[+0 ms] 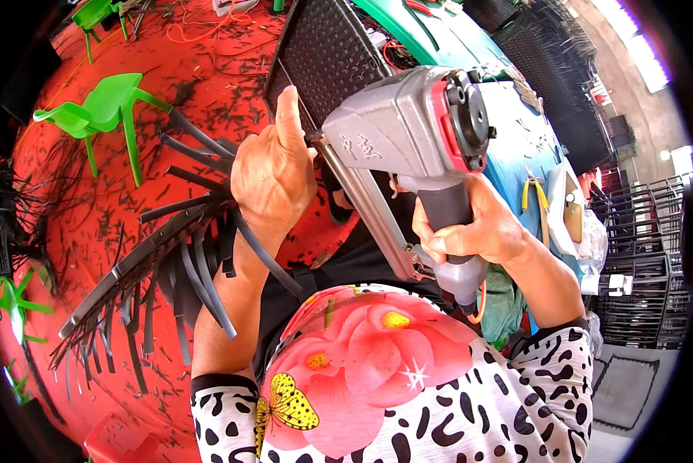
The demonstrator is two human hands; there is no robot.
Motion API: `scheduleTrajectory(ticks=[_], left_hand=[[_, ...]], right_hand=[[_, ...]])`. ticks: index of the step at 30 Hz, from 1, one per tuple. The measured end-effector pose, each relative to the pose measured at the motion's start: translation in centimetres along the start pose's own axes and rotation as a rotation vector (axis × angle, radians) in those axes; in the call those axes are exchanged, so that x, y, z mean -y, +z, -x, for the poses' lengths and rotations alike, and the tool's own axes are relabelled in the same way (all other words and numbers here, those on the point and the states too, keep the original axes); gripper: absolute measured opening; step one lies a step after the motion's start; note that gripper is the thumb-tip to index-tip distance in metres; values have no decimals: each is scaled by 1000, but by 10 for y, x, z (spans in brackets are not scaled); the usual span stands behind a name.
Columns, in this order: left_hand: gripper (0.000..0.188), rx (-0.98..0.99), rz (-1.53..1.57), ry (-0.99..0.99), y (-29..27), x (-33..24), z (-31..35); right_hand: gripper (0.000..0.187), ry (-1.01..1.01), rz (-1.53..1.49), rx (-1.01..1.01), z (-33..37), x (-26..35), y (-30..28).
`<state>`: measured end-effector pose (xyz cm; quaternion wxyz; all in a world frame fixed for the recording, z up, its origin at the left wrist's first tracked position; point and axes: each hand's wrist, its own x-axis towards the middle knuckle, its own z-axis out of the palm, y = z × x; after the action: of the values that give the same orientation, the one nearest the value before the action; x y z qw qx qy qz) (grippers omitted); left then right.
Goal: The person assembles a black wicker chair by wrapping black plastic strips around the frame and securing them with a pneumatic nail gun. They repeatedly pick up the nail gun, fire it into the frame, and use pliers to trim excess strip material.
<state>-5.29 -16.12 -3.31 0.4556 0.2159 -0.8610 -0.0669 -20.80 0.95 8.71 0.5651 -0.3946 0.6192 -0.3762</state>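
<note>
My right hand is wrapped around the dark grip of a grey and red air nail gun. The gun's long silver magazine slants down toward my lap, and its nose is beside my left hand. That hand is closed at the lower edge of a black woven panel, one finger stretched upward; what its other fingers touch is partly hidden. Loose dark flat strips fan out behind my left wrist, along a long dark strip-hung edge.
Green plastic chairs stand on the red floor, littered with dark scraps. At right, a blue-green covered table carries yellow-handled pliers. Black wire racks stand beyond. An orange air hose leaves the gun.
</note>
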Motion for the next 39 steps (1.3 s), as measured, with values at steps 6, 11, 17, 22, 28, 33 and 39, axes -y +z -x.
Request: scheduleTrajectory(ticks=[6, 11, 17, 22, 28, 33, 39], left_hand=[[76, 6, 27, 29, 0, 0, 1], [77, 5, 27, 18, 1, -1, 2], [72, -39, 53, 30, 0, -1, 1], [67, -32, -20, 53, 1, -1, 3], [69, 1, -48, 15, 6, 4, 4], [80, 54, -83, -76, 6, 4, 5], [82, 27, -40, -50, 10, 4, 6]], right_hand=[[37, -4, -21, 12, -3, -1, 1], [33, 13, 16, -36, -1, 3, 6], [30, -8, 9, 9, -4, 2, 3], [35, -33, -25, 18, -4, 0, 2], [48, -21, -9, -9, -3, 2, 2], [22, -60, -49, -35, 2, 6, 5], [31, -18, 16, -42, 1, 9, 6]])
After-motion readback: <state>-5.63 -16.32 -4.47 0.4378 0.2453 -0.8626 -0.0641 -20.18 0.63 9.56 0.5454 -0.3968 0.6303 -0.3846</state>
